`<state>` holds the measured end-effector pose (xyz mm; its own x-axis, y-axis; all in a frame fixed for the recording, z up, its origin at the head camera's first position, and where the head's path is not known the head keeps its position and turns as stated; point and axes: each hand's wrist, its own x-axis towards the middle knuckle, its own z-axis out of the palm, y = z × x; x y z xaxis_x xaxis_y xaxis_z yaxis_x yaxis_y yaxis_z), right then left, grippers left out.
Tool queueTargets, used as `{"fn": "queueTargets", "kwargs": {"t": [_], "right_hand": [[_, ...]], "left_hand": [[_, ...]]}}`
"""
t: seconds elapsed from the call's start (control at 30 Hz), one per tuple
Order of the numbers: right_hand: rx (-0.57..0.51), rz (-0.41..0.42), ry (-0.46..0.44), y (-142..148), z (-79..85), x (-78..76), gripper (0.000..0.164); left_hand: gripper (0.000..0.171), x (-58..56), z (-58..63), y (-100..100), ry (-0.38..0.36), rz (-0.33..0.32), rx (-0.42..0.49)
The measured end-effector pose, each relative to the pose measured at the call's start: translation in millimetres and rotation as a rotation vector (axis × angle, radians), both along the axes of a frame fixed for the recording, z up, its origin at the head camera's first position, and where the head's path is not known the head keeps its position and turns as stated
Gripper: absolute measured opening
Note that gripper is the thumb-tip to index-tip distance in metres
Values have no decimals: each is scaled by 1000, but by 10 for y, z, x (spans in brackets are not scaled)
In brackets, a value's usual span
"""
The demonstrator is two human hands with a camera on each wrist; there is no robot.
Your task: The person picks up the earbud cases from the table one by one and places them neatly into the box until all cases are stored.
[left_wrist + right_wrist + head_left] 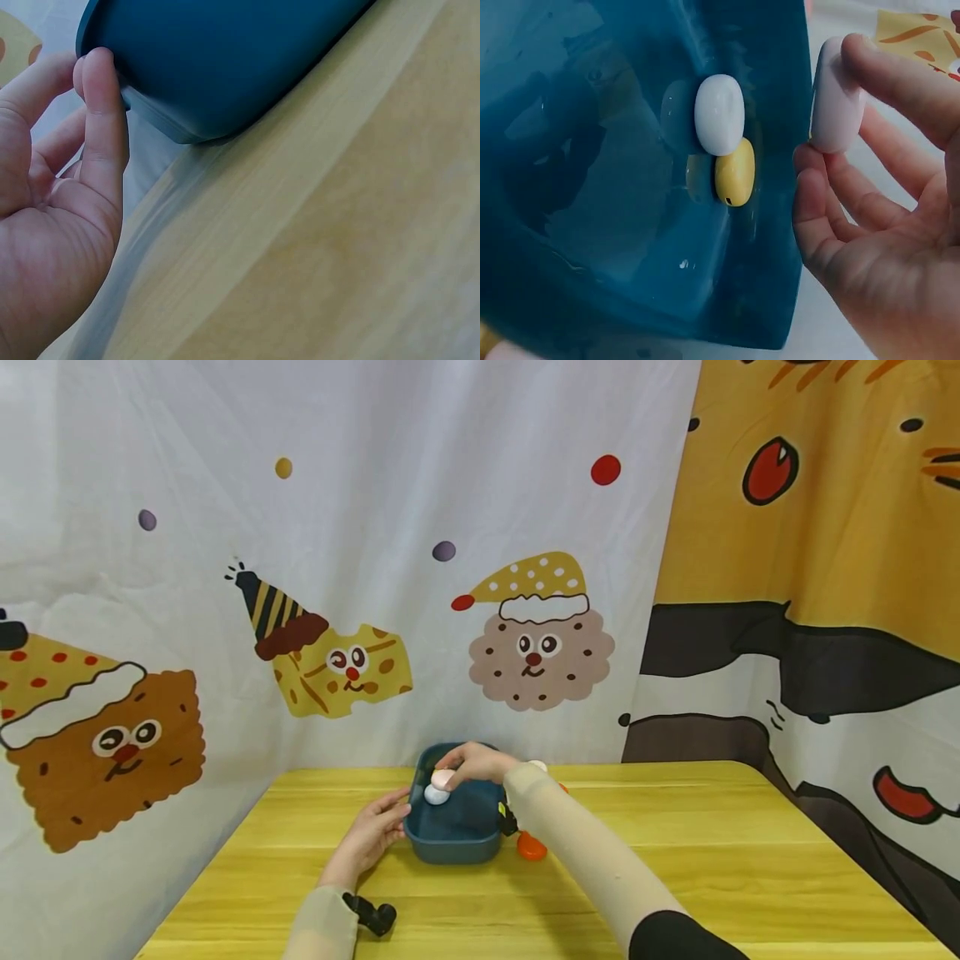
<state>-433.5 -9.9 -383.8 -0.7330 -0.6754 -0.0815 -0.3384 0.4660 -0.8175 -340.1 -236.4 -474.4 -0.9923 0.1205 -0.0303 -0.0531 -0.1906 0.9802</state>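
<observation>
A teal-blue plastic bin (453,853) stands on the wooden table. My left hand (372,829) is at its left side; in the left wrist view, thumb and fingertips pinch the bin's rim (87,26). Over the bin's left part, my right hand (480,763) pinches a pale pink, smooth oval piece (837,97) between thumb and fingers. Inside the bin, along the wall, lie a white oval piece (720,114) and a smaller yellow one (736,172) with a dark spot, touching each other. The head view shows the white piece (436,795) just below the pink one.
Right of the bin lies a red-orange rounded piece (532,846). Farther back, partly hidden by the right forearm, a white piece (537,766) and a bit of orange (564,787) show. A printed cloth (427,635) hangs behind the table (750,860).
</observation>
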Motion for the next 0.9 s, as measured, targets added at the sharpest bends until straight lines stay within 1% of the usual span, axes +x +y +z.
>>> {"fn": "queueTargets", "kwargs": {"t": [0.13,0.33,0.43,0.67,0.9], "right_hand": [[5,-36,13,-19,-4,-10,46],[7,-111,0,-21,-5,-7,46],[17,-138,18,-10,10,-3,46],[71,-171,79,20,59,-38,47],[92,-192,79,21,116,-85,45]], "left_hand": [[59,-2,-5,-4,-1,1,-2],[58,-12,-22,-4,-3,5,-5],[57,-14,-27,3,-4,15,-12],[57,-12,-30,7,-6,20,-15],[58,-12,-19,13,-6,19,-14]]}}
